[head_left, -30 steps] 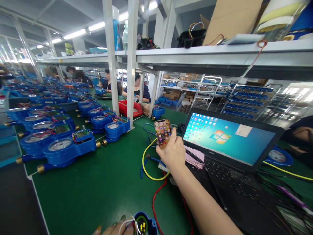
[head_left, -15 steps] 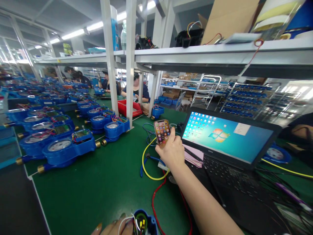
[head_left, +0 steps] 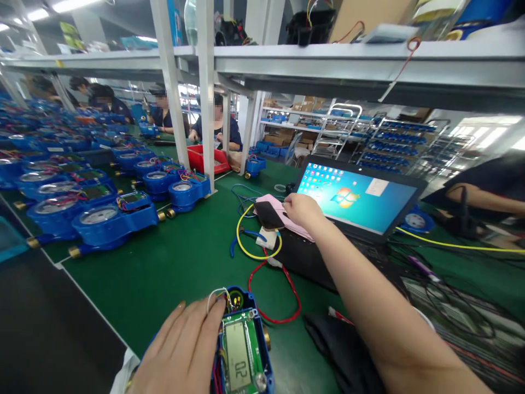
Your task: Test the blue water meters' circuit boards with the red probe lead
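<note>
My left hand [head_left: 180,342] is draped over a blue water meter [head_left: 268,364] at the front of the bench, its fingers together and bent over the housing; the thumb is hidden. The meter's housing is uncovered, showing a green circuit board with a lit display [head_left: 238,355], wires and a brass fitting. My right hand [head_left: 304,210] reaches forward to pink papers [head_left: 293,224] in front of the laptop [head_left: 353,194]. Its fingers are closed there; what they pinch, if anything, is hidden. A phone [head_left: 268,215] with a dark screen lies beside the right hand, on the papers' left edge.
Rows of blue water meters [head_left: 106,221] stand at the left. A yellow cable [head_left: 241,243], blue-handled pliers [head_left: 234,241] and a red cord [head_left: 297,303] lie mid-bench. Behind are a red bin [head_left: 217,161] and shelf posts [head_left: 207,98]. Black cloth [head_left: 340,345] lies under my right forearm. Co-workers sit beyond.
The phone, held up in my right hand before, now lies on the papers, its screen dark. My right hand has moved right onto the papers. The view has tilted down, showing more of the meter.
</note>
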`<state>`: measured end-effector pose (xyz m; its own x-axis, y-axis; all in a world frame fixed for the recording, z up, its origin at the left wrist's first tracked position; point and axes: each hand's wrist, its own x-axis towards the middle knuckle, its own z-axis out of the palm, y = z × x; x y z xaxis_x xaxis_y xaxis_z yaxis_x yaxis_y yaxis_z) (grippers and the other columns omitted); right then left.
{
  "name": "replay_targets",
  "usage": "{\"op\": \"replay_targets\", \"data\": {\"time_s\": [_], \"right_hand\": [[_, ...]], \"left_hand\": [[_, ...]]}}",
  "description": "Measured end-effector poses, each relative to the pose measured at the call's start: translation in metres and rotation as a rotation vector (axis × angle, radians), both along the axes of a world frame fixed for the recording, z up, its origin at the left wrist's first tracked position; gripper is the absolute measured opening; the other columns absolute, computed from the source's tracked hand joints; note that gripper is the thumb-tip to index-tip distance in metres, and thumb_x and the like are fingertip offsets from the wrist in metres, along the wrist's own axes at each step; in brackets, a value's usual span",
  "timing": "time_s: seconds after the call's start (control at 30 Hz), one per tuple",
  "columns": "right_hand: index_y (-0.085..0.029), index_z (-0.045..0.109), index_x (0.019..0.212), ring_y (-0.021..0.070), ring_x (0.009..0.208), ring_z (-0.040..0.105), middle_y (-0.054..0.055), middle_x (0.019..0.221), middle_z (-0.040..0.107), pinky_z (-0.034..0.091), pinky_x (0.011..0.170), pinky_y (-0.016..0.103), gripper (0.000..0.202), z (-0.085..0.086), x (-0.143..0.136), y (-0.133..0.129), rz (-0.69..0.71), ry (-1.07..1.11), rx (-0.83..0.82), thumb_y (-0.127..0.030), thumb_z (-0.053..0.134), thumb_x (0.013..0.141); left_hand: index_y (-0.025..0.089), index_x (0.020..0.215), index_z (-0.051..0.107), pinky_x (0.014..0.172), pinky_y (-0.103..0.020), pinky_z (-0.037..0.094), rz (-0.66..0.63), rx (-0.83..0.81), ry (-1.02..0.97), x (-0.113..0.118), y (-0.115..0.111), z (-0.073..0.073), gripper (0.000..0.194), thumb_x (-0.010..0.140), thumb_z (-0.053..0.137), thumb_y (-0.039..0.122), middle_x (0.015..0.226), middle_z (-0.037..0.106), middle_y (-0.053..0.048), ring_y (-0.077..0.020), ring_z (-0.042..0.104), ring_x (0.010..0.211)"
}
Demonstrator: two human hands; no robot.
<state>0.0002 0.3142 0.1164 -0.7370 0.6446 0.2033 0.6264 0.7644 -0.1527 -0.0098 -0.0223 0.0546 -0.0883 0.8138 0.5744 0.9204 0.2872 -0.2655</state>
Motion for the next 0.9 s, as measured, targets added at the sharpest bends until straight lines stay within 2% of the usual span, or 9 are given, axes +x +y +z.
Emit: {"op": "replay_targets", "data": {"time_s": [0.1, 0.2, 0.33, 0.43, 0.53, 0.6, 0.7, 0.8, 0.9], "right_hand": [[-0.015, 0.064, 0.091, 0.0186, 0.091, 0.061, 0.003, 0.093, 0.065, 0.048, 0.085, 0.039, 0.021, 0.000, 0.025, -0.009, 0.151, -0.102, -0.077, -0.033, 0.054, 0.092], [-0.015, 0.065, 0.085, 0.0138, 0.073, 0.062, 0.000, 0.081, 0.066, 0.051, 0.072, 0.032, 0.014, -0.026, 0.045, -0.026, 0.267, -0.180, -0.177, -0.029, 0.065, 0.085], [-0.014, 0.064, 0.087, 0.0148, 0.072, 0.060, 0.001, 0.080, 0.064, 0.048, 0.069, 0.030, 0.016, -0.065, 0.054, -0.046, 0.340, -0.127, -0.189, -0.021, 0.072, 0.074], [-0.015, 0.061, 0.080, 0.0170, 0.073, 0.059, 0.004, 0.081, 0.062, 0.044, 0.067, 0.029, 0.013, -0.075, 0.056, -0.054, 0.355, 0.014, -0.152, -0.010, 0.069, 0.069], [-0.018, 0.056, 0.077, 0.0158, 0.065, 0.057, 0.001, 0.073, 0.061, 0.041, 0.061, 0.026, 0.010, -0.066, 0.061, -0.061, 0.403, 0.202, -0.151, -0.011, 0.062, 0.074], [-0.020, 0.054, 0.081, 0.0148, 0.065, 0.057, 0.000, 0.073, 0.061, 0.043, 0.061, 0.025, 0.006, -0.055, 0.069, -0.069, 0.461, 0.330, -0.162, -0.016, 0.058, 0.079], [-0.021, 0.053, 0.083, 0.0149, 0.071, 0.059, 0.000, 0.079, 0.062, 0.046, 0.066, 0.026, 0.003, -0.035, 0.084, -0.088, 0.579, 0.500, -0.173, -0.020, 0.055, 0.082], [-0.022, 0.055, 0.082, 0.0166, 0.078, 0.058, 0.002, 0.084, 0.060, 0.048, 0.069, 0.028, 0.004, -0.016, 0.100, -0.112, 0.737, 0.724, -0.078, -0.018, 0.057, 0.083], [-0.022, 0.058, 0.081, 0.0158, 0.075, 0.055, 0.002, 0.080, 0.055, 0.046, 0.064, 0.028, 0.011, -0.004, 0.115, -0.134, 0.783, 0.857, 0.144, -0.011, 0.059, 0.081]], "left_hand": [[0.006, 0.121, 0.050, 0.073, -0.042, 0.054, 0.033, 0.011, -0.041, 0.007, 0.004, 0.011, 0.087, 0.065, 0.053, 0.073, 0.112, 0.065, -0.017, -0.0321, 0.064, 0.094], [0.007, 0.117, 0.052, 0.071, -0.046, 0.056, 0.074, 0.038, -0.084, 0.015, 0.009, 0.018, 0.080, 0.063, 0.059, 0.065, 0.108, 0.065, -0.017, -0.0336, 0.065, 0.091], [0.009, 0.121, 0.050, 0.076, -0.048, 0.056, 0.090, 0.022, -0.154, 0.022, 0.009, 0.024, 0.077, 0.066, 0.061, 0.062, 0.113, 0.063, -0.017, -0.0332, 0.063, 0.097], [0.010, 0.123, 0.048, 0.082, -0.051, 0.055, 0.107, 0.018, -0.212, 0.025, 0.007, 0.024, 0.079, 0.064, 0.066, 0.060, 0.116, 0.062, -0.017, -0.0336, 0.061, 0.101], [0.012, 0.128, 0.043, 0.092, -0.055, 0.049, 0.114, 0.030, -0.283, 0.027, 0.004, 0.023, 0.089, 0.061, 0.069, 0.064, 0.125, 0.056, -0.017, -0.0357, 0.054, 0.112], [0.014, 0.131, 0.040, 0.100, -0.058, 0.040, 0.118, 0.071, -0.333, 0.029, 0.003, 0.024, 0.092, 0.060, 0.069, 0.067, 0.133, 0.047, -0.017, -0.0372, 0.042, 0.124], [0.019, 0.127, 0.044, 0.106, -0.058, 0.030, 0.112, 0.206, -0.389, 0.036, 0.003, 0.033, 0.071, 0.071, 0.065, 0.059, 0.134, 0.042, -0.013, -0.0347, 0.032, 0.130], [0.020, 0.104, 0.058, 0.091, -0.048, 0.041, 0.108, 0.345, -0.485, 0.049, 0.007, 0.048, 0.032, 0.084, 0.056, 0.044, 0.109, 0.055, -0.009, -0.0282, 0.046, 0.110], [0.020, 0.083, 0.063, 0.071, -0.037, 0.042, 0.070, 0.365, -0.705, 0.064, 0.014, 0.065, 0.026, 0.089, 0.048, 0.040, 0.083, 0.056, -0.004, -0.0210, 0.051, 0.084]]}}
